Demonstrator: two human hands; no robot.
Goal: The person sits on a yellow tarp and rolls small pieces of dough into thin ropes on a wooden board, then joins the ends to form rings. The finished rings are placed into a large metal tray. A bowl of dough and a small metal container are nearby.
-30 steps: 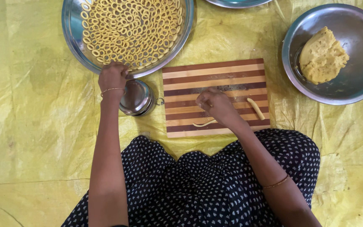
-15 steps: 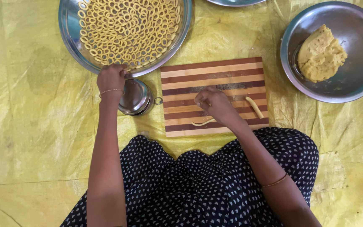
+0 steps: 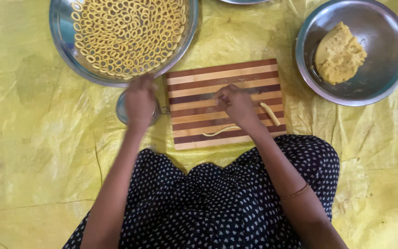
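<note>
My left hand (image 3: 140, 102) is blurred with motion and hovers over a small steel bowl (image 3: 121, 109), just below the rim of a large steel plate (image 3: 61, 41) filled with several thin dough rings (image 3: 125, 34). My right hand (image 3: 237, 105) rests on a striped wooden cutting board (image 3: 194, 78), its fingertips pinched together at what looks like a small bit of dough. A thin curved dough strip (image 3: 219, 131) lies just below that hand. A shorter dough strip (image 3: 270, 114) lies to its right.
A steel bowl (image 3: 390, 74) holding a lump of yellow dough (image 3: 339, 53) stands at the upper right. Everything sits on a yellow plastic sheet (image 3: 33, 152). My lap in dark dotted cloth (image 3: 208, 203) fills the lower middle. Another steel dish edge (image 3: 242, 1) shows at the top.
My left hand has come off the plate's rim, down and to the right over the small bowl. My right hand has shifted slightly up the board.
</note>
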